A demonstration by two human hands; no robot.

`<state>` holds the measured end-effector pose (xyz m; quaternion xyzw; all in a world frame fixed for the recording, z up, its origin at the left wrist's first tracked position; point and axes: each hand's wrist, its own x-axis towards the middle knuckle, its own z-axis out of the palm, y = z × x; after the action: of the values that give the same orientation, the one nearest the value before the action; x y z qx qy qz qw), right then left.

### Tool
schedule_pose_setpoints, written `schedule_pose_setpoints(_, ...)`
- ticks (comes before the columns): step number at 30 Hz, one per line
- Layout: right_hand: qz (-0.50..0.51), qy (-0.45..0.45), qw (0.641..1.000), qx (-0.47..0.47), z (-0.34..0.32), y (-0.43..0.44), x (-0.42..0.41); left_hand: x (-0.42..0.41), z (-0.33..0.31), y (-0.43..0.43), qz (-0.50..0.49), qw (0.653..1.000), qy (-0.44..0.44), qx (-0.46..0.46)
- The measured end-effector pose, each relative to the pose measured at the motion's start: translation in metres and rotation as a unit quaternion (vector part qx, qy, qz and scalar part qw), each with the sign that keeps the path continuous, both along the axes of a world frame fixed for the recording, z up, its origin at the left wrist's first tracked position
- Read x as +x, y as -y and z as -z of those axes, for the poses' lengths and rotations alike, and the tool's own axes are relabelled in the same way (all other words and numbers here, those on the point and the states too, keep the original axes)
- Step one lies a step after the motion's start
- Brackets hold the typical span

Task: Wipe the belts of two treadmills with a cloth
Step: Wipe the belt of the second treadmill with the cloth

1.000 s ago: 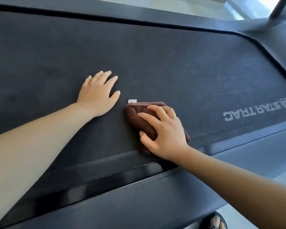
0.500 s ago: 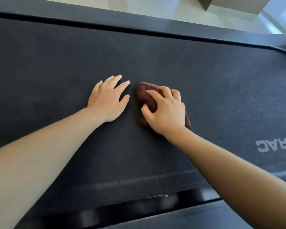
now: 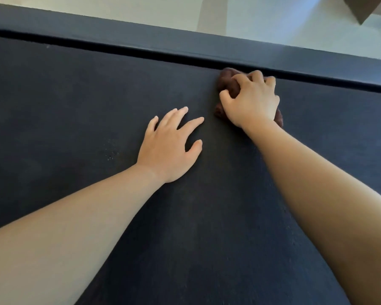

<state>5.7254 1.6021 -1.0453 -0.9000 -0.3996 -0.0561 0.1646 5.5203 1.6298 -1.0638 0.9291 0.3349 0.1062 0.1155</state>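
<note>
The black treadmill belt [image 3: 75, 106] fills most of the view. A bunched brown cloth [image 3: 228, 83] lies at the belt's far edge, right beside the dark gap along the side rail. My right hand [image 3: 251, 100] sits on top of the cloth with its fingers curled into it, covering most of it. My left hand [image 3: 169, 146] lies flat on the belt with fingers spread, a little nearer to me and to the left of the cloth, not touching it.
The dark far side rail [image 3: 141, 38] of the treadmill runs along the top. Beyond it is pale floor [image 3: 97, 9], with the corner of a brown box [image 3: 365, 7] at the top right. A few pale specks [image 3: 111, 153] dot the belt left of my left hand.
My right hand has pushed the cloth away from me across the belt, from near the front edge to the far edge. My left hand stays flat on the belt, now behind the cloth.
</note>
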Motion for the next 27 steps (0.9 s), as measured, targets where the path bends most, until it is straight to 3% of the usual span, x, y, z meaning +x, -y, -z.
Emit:
schedule_pose_setpoints(6, -0.008, -0.006, 1.000, -0.010, -0.005, -0.027, 0.025, 0.000, 0.000, -0.001, 0.003, 1.000, 0.001, -0.005)
schedule_pose_setpoints(12, -0.041, -0.001, 0.998, -0.037, -0.008, 0.008, 0.000, 0.002, 0.002, -0.001, -0.001, 1.000, 0.007, -0.006)
schedule_pose_setpoints(23, -0.010, 0.009, 1.000, -0.026, -0.007, 0.107, -0.157, -0.081, -0.001, -0.018, 0.117, 0.993, 0.015, -0.021)
schedule_pose_setpoints(27, -0.017, -0.002, 1.000, -0.019, -0.010, 0.134, -0.224, -0.116, -0.002, -0.036, 0.118, 0.993, 0.012, -0.018)
